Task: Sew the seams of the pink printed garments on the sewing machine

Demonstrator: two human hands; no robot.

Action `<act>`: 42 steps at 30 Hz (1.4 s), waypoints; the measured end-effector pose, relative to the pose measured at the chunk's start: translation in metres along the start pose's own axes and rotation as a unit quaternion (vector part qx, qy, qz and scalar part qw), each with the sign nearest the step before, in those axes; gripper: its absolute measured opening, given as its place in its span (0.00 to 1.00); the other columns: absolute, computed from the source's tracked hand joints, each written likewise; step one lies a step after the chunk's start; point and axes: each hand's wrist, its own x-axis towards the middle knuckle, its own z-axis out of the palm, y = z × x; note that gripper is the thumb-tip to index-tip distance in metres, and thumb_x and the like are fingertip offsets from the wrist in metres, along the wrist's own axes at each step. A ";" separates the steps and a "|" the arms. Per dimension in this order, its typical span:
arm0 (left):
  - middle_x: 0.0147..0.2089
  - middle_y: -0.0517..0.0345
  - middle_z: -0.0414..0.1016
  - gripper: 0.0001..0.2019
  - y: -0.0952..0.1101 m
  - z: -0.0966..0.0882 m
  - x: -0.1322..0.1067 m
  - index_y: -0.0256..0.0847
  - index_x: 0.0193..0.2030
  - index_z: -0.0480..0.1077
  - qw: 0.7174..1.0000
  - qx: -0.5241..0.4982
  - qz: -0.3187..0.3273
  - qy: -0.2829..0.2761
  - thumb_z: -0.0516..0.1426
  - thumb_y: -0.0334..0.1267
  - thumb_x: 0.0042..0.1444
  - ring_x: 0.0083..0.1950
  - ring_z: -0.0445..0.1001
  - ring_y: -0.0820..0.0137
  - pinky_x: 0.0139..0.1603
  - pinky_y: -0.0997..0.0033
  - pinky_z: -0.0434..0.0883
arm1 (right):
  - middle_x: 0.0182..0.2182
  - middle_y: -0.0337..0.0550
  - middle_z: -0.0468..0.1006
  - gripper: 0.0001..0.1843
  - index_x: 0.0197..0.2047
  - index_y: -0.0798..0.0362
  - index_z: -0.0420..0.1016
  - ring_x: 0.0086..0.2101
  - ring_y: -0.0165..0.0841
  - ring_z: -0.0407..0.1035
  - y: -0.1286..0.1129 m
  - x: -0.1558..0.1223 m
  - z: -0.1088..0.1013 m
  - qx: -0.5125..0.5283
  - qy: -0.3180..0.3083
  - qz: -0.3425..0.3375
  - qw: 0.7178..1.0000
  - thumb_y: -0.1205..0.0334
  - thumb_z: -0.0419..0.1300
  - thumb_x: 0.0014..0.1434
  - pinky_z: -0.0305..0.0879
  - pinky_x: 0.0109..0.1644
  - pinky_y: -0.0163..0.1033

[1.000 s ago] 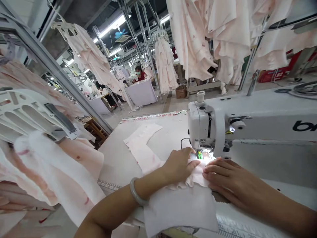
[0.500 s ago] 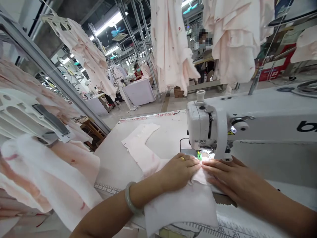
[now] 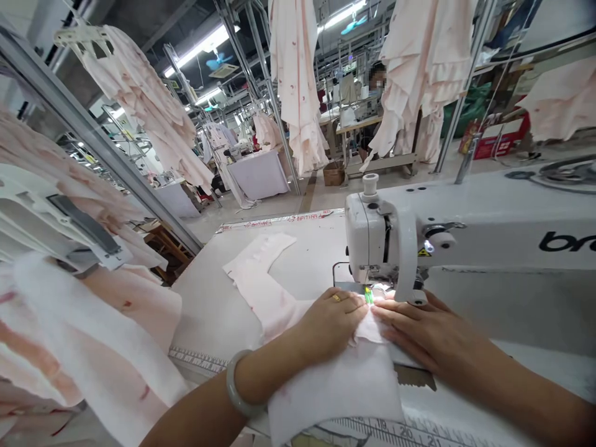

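Observation:
A pale pink fabric piece (image 3: pixel 335 385) lies under the needle area of a white sewing machine (image 3: pixel 372 236) and drapes over the table's front edge. My left hand (image 3: pixel 333 320) rests on the fabric left of the presser foot, fingers stretched out flat, a ring on one and a bangle at the wrist. From the other side my right hand (image 3: pixel 423 329) lies with extended fingers, its fingertips on the cloth near the left ones. A small green piece (image 3: pixel 369 294) shows at the lit presser foot. Both thumbs are hidden. Further fabric (image 3: pixel 270 292) spreads over the table to the left.
Pink fabric pieces (image 3: pixel 298 81) hang from overhead clips around the station. A white hanger clamp (image 3: pixel 60 217) holds cloth close at left. A measuring tape (image 3: pixel 200 358) runs along the table's front edge. Behind stand metal poles, other workstations and a person (image 3: pixel 376 77).
The view has shifted slightly, so the machine and hands appear a little further left. Both hands keep nearly the same place on the fabric by the presser foot.

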 end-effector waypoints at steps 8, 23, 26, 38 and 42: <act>0.64 0.45 0.82 0.15 -0.008 -0.007 0.004 0.35 0.61 0.75 0.999 -0.022 0.024 -0.007 0.54 0.30 0.73 0.67 0.78 0.60 0.72 0.57 0.71 | 0.56 0.36 0.86 0.14 0.61 0.42 0.77 0.49 0.38 0.84 0.001 -0.003 -0.003 0.027 -0.004 0.003 1.000 0.56 0.52 0.81 0.59 0.71 0.52; 0.57 0.52 0.86 0.15 -0.016 -0.016 0.005 0.34 0.58 0.77 0.993 0.018 0.115 -0.001 0.49 0.29 0.79 0.62 0.80 0.66 0.73 0.66 0.70 | 0.43 0.36 0.88 0.16 0.51 0.42 0.80 0.40 0.38 0.81 -0.006 0.011 -0.016 -0.005 0.038 -0.027 0.999 0.61 0.49 0.80 0.56 0.68 0.51; 0.58 0.49 0.84 0.13 -0.021 -0.017 0.011 0.33 0.56 0.77 0.995 0.034 0.097 -0.006 0.51 0.27 0.77 0.61 0.80 0.66 0.71 0.65 0.72 | 0.41 0.35 0.88 0.15 0.51 0.41 0.80 0.41 0.39 0.80 -0.002 0.008 -0.012 -0.001 0.029 0.003 1.000 0.55 0.51 0.81 0.56 0.68 0.53; 0.63 0.49 0.83 0.15 -0.020 -0.010 0.001 0.38 0.63 0.77 0.995 0.021 0.093 0.015 0.54 0.30 0.77 0.66 0.79 0.66 0.69 0.63 0.76 | 0.48 0.38 0.87 0.16 0.64 0.37 0.78 0.46 0.43 0.83 -0.002 0.002 -0.013 0.028 -0.024 0.016 0.999 0.54 0.57 0.77 0.69 0.64 0.58; 0.67 0.45 0.80 0.16 -0.022 -0.014 0.007 0.33 0.64 0.75 0.998 0.029 0.054 -0.015 0.55 0.28 0.75 0.69 0.78 0.64 0.71 0.63 0.74 | 0.49 0.40 0.87 0.14 0.60 0.38 0.79 0.49 0.48 0.82 0.003 0.000 -0.007 0.026 -0.040 0.038 0.998 0.52 0.59 0.76 0.70 0.63 0.61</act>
